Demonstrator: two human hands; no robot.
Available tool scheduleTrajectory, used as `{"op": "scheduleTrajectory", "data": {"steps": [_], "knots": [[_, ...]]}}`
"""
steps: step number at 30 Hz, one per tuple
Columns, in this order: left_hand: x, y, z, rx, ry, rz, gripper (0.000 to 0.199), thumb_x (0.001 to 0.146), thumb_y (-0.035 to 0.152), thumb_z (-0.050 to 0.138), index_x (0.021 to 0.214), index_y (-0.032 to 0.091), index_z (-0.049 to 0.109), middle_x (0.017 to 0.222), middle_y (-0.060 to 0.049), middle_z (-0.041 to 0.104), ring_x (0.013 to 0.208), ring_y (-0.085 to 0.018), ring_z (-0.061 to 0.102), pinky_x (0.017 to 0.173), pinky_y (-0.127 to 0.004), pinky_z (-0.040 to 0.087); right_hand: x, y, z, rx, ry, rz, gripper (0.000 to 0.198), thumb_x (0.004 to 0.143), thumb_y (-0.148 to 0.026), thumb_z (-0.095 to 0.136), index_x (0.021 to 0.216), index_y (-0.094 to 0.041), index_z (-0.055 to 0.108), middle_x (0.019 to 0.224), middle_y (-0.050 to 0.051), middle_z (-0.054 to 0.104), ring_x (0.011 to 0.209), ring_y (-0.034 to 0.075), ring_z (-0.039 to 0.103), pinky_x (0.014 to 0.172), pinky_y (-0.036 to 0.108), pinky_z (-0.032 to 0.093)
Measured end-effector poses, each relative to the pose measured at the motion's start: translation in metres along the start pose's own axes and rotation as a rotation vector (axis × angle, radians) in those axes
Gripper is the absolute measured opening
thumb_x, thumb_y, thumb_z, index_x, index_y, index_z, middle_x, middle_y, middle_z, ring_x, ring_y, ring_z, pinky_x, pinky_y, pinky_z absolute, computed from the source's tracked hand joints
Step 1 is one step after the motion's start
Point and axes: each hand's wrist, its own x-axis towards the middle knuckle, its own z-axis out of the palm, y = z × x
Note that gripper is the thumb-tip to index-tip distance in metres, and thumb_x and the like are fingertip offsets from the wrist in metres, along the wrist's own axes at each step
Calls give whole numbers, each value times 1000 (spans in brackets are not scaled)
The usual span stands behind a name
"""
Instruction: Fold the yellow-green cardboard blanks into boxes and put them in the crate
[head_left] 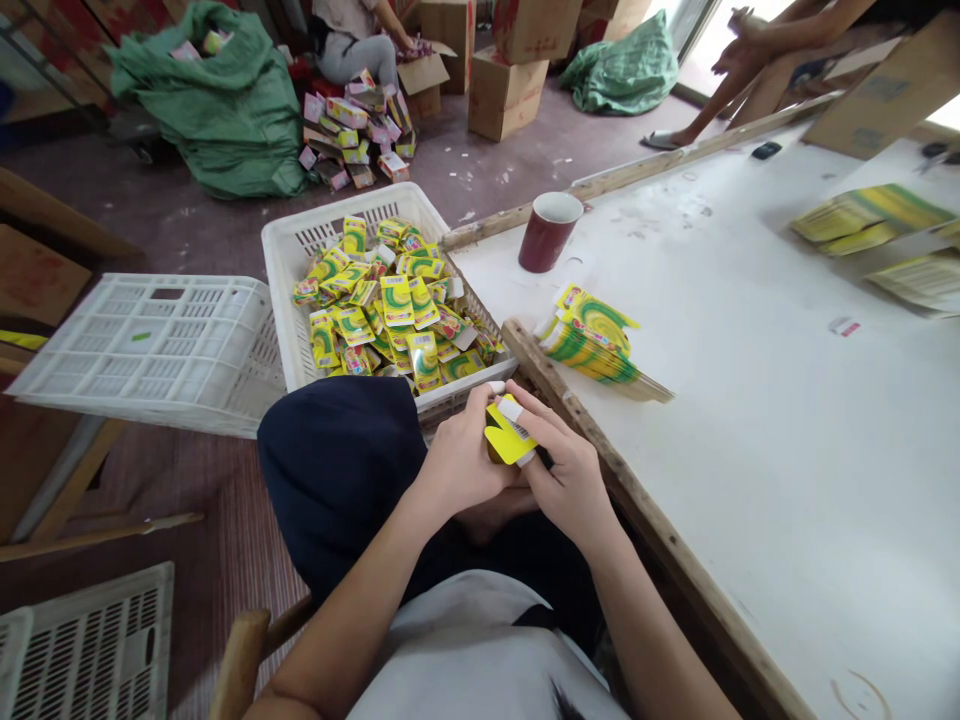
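Between my two hands, over my lap, is a small yellow carton with a flap standing out and a barcode on it. My left hand grips its left side, fingers closed around it. On the other side my right hand presses its fingers along the carton's top and edge. White wraps cover some fingertips. Just beyond the hands stands a white plastic crate, heaped with yellow-green cartons. To the right, a fanned stack of flat cartons lies on the white table.
A maroon mug stands near the table's wooden edge. More flat cartons lie at far right. An overturned white crate is at left. Beyond are a green sack, piled boxes and two seated people.
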Motion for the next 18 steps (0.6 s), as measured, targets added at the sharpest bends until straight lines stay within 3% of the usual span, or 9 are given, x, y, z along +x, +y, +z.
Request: {"op": "scheduleTrajectory", "data": {"steps": [6, 18], "knots": [[0, 0, 0, 8, 9, -7, 57, 64, 22, 70, 113, 25, 41, 92, -2, 71, 75, -25, 70, 62, -31, 48, 0, 0, 1, 14, 1, 28, 46, 90, -10, 49, 131, -28, 61, 143, 8, 55, 128, 24, 56, 105, 41, 50], [0, -1, 1, 50, 35, 24, 53, 64, 23, 69, 111, 23, 45, 94, -4, 71, 79, -26, 70, 64, -32, 49, -1, -1, 2, 14, -6, 30, 45, 89, -11, 51, 131, -26, 61, 144, 10, 53, 130, 25, 54, 106, 42, 49]]}}
